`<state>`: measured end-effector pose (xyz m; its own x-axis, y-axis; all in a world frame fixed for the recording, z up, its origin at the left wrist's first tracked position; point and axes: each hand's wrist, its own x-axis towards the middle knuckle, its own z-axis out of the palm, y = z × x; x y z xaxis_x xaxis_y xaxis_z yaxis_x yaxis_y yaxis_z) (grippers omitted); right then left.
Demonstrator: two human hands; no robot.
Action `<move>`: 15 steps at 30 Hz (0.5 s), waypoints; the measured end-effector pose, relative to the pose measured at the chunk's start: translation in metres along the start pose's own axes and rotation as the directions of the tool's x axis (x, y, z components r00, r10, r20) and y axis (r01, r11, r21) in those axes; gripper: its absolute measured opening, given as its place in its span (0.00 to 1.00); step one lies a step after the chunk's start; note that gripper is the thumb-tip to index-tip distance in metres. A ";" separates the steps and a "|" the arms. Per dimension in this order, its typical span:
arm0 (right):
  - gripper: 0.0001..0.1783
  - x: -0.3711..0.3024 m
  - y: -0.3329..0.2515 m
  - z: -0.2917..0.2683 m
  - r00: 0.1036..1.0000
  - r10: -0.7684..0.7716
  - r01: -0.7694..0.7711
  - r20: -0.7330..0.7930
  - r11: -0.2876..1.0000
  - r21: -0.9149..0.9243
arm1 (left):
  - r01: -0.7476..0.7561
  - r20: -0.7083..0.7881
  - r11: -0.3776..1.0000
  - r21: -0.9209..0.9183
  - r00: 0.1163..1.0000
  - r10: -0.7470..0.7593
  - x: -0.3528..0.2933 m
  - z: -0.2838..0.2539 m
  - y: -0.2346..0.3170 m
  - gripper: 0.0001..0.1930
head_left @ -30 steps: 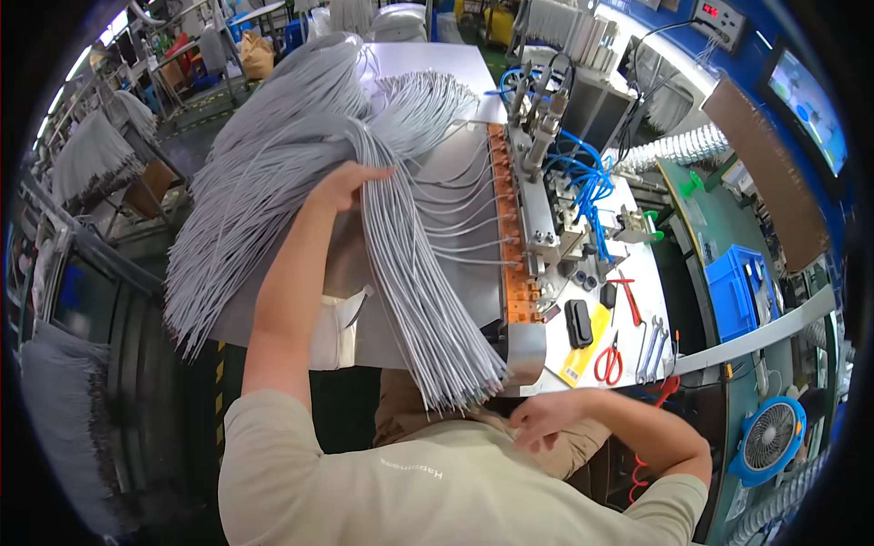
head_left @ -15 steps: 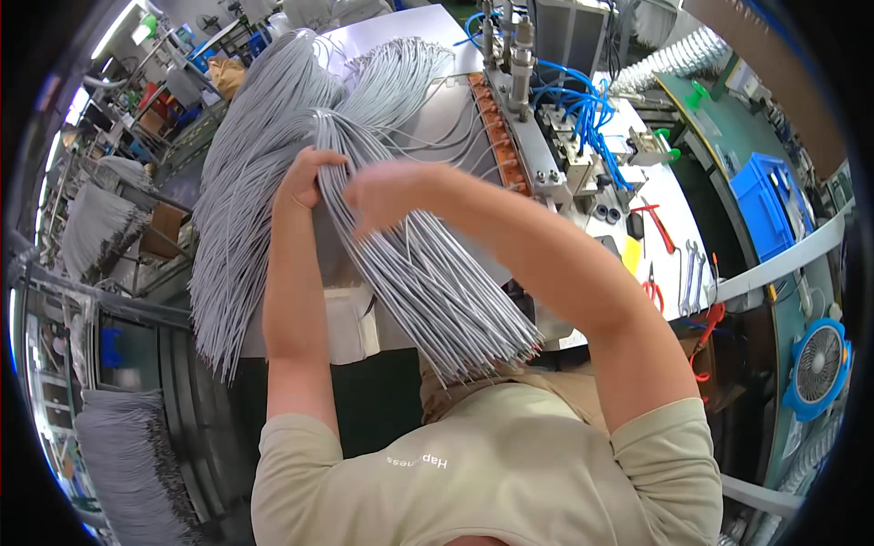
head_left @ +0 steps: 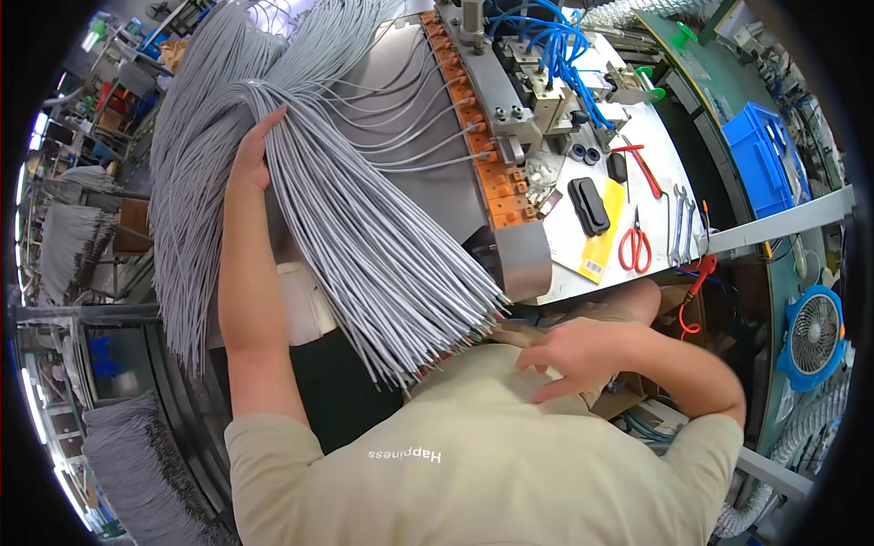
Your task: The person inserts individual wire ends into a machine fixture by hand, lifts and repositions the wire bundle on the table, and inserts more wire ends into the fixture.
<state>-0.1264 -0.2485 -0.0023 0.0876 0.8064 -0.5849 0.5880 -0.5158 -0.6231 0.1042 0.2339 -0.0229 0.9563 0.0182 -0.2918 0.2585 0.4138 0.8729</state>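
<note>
A thick bundle of grey cables [head_left: 364, 227] fans out over the table's near edge toward my shirt, its stripped tips showing bits of red. My left hand [head_left: 255, 150] grips the bundle's left side near the upper bend; its fingertips are partly hidden behind the strands. Just right of the cable ends, in front of my shirt, my right hand [head_left: 583, 355] hovers with fingers bent and apart, nothing visible in it. From the upper part of the bundle, several single cables curve right to an orange fixture strip [head_left: 482, 150], where their ends sit.
A machine with blue air tubes [head_left: 564, 41] stands behind the strip. Red-handled scissors [head_left: 635, 246], wrenches [head_left: 681, 223], a black case [head_left: 589, 207] and a yellow packet [head_left: 601, 241] lie on the white tabletop. Farther right are a blue bin [head_left: 760, 164] and a fan [head_left: 813, 337].
My right hand has left the upper part of the bundle and come down right, beside the cable ends. The left hand stays on the bundle. The whole view has shifted.
</note>
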 end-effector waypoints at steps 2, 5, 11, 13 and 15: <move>0.28 -0.021 0.021 0.028 0.975 -0.011 0.070 -0.223 0.963 0.259 | 0.057 -0.012 0.998 0.004 0.998 -0.057 -0.025 0.013 -0.016 0.17; 0.25 -0.036 0.040 0.070 0.915 0.029 0.176 -0.403 0.869 0.462 | 0.121 -0.055 0.992 -0.045 0.991 -0.123 -0.091 0.043 -0.047 0.17; 0.17 -0.035 0.068 0.085 0.791 0.140 0.410 -0.596 0.602 0.685 | 0.266 -0.117 0.942 -0.204 0.949 -0.293 -0.184 0.094 -0.093 0.16; 0.16 -0.033 0.070 0.076 0.784 0.146 0.418 -0.603 0.594 0.687 | 0.229 -0.146 0.973 0.008 0.963 -0.226 -0.192 0.101 -0.074 0.17; 0.14 -0.032 0.073 0.069 0.758 0.192 0.430 -0.624 0.573 0.698 | 0.208 -0.161 0.971 0.117 0.969 -0.188 -0.200 0.099 -0.054 0.18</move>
<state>-0.1419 -0.3318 -0.0646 0.6808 0.6924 -0.2387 -0.1869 -0.1509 -0.9707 -0.0871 0.1181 0.0270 0.8558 0.0868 -0.5099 0.4658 0.2990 0.8328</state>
